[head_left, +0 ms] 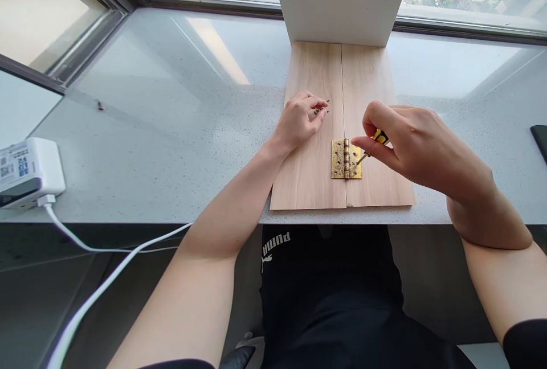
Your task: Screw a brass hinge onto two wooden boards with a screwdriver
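Two light wooden boards (307, 181) lie side by side on the speckled counter. A brass hinge (339, 159) straddles their seam near the front edge. My right hand (410, 141) is closed round a yellow-and-black screwdriver (381, 136), whose tip points down at the hinge's right leaf. My left hand (301, 117) rests on the left board above the hinge, its thumb and fingers pinching several small dark screws (318, 111). How firmly the screwdriver tip touches the hinge is too small to tell.
A white panel (339, 1) stands upright behind the boards. On the far left sits a white power adapter (47, 167) with a white cable (102, 289). A small red object (100, 105) lies on the counter (171, 130). A dark object (541, 140) is at the right edge.
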`<state>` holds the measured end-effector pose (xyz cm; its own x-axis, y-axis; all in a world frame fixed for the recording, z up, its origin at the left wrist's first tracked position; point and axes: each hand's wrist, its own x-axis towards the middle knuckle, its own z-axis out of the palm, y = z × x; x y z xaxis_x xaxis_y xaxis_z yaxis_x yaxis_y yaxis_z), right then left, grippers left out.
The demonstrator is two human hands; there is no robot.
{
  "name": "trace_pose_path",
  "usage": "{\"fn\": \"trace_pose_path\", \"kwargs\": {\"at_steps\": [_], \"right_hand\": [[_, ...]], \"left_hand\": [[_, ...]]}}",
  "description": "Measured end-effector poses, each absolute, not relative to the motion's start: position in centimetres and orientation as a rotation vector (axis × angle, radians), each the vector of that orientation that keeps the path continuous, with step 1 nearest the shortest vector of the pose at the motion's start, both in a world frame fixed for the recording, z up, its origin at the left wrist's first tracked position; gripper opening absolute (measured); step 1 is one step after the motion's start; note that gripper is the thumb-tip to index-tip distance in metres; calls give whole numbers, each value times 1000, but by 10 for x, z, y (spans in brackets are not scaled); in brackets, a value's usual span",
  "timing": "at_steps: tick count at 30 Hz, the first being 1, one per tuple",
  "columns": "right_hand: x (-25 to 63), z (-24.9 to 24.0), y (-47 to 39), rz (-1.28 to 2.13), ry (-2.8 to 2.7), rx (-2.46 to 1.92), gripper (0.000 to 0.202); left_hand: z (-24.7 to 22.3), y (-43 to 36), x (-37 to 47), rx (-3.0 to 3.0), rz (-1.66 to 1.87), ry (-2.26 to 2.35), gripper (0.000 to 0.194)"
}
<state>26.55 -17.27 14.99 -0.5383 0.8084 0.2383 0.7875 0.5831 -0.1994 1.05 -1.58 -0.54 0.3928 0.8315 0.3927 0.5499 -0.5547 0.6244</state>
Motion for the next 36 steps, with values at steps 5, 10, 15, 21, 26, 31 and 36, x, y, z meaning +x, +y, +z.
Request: {"fn": "trace_pose_path", "kwargs": {"at_steps": [5, 10, 15, 21, 26, 31, 36], "right_hand": [[266, 154, -174, 106, -2548, -1179, 17], [270, 152, -175, 75, -2509, -1242, 9], [265, 147, -173, -51, -2378, -1523, 30], [261, 149, -174, -23, -2476, -1434, 17], [265, 149, -174, 135, -2515, -1218, 18], [260, 149, -176, 43, -2456, -1329, 4], [263, 151, -174, 45, -2434, -1477, 20]], "left_hand": [[-4, -17, 10, 2266, 983, 1174, 18], [-5, -16, 11, 2268, 968, 1199, 17], [-8, -15, 11, 2258, 977, 1194, 17], [-6, -16, 11, 2263, 991, 1180, 17], [-4, -16, 10, 2281, 983, 1178, 18], [-7, -15, 9, 2285, 988, 1177, 18], [-8, -15, 9, 2277, 979, 1171, 18]]}}
